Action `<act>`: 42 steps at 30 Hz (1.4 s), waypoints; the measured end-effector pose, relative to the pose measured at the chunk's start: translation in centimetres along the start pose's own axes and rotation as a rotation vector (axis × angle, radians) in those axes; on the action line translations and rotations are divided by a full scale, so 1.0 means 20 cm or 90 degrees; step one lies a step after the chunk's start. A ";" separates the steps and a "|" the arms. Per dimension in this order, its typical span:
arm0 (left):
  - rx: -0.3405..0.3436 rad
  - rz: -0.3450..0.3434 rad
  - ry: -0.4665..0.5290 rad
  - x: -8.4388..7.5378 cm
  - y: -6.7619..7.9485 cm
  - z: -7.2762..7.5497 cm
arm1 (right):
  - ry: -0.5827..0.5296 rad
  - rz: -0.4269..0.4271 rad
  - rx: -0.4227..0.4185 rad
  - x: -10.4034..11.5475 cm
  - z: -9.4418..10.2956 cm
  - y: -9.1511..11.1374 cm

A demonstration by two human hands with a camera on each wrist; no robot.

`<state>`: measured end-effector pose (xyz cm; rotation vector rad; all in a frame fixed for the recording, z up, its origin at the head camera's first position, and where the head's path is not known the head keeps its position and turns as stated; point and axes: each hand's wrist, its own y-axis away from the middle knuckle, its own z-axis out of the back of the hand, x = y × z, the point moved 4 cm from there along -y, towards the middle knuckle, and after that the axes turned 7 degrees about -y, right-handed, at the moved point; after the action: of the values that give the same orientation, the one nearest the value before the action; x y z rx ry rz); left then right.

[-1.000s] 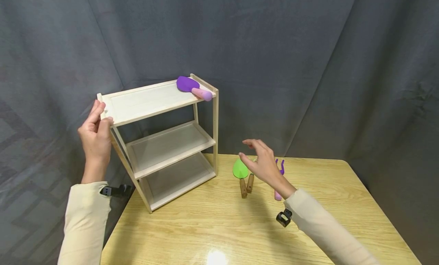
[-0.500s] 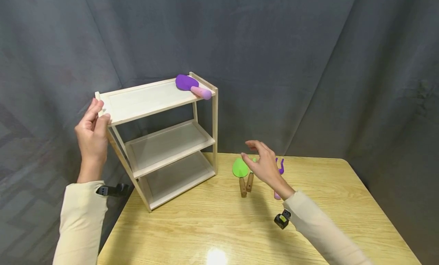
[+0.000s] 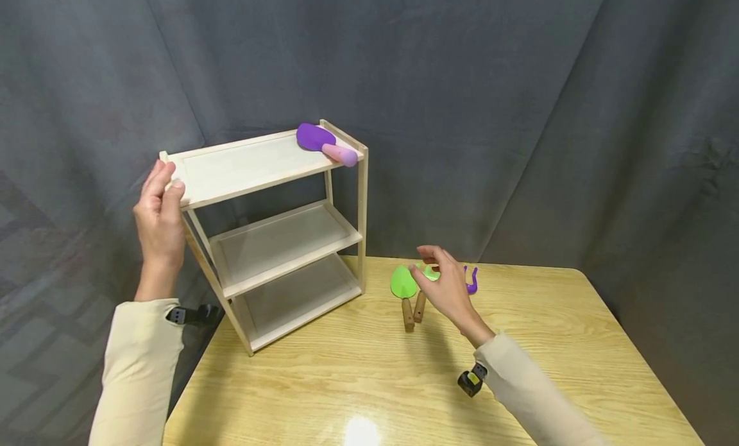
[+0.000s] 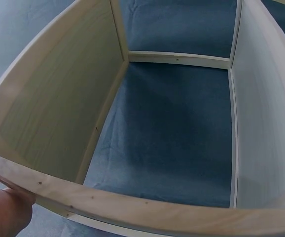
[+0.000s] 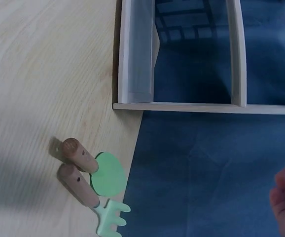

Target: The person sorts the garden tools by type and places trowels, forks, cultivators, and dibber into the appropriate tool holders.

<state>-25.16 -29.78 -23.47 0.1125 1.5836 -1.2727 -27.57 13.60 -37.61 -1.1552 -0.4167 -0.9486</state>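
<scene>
Wooden shelf (image 3: 285, 244) holds a purple trowel (image 3: 316, 138) on top.

A pale wooden three-tier shelf (image 3: 283, 244) stands at an angle left of the frame's centre; lower, right of centre, I see a green trowel (image 3: 403, 283) and green rake (image 5: 83, 190) lying close together, both brown-handled.

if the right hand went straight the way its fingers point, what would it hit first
The right hand would probably meet the shelf's front right post first; depth is unclear, so the curtain behind is possible.
</scene>
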 end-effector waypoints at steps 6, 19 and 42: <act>0.013 -0.005 -0.009 0.00 0.00 0.00 | -0.020 -0.047 -0.026 -0.04 0.02 0.04; 0.029 -0.008 -0.025 -0.08 0.00 -0.01 | -0.043 -0.104 -0.068 -0.11 0.03 0.11; 0.047 -0.028 -0.009 -0.03 -0.01 0.01 | -0.056 -0.183 -0.113 -0.23 -0.02 0.24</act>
<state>-24.96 -29.67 -22.83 0.1155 1.5340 -1.3638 -26.34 15.52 -43.92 -1.3241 -0.5893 -1.2060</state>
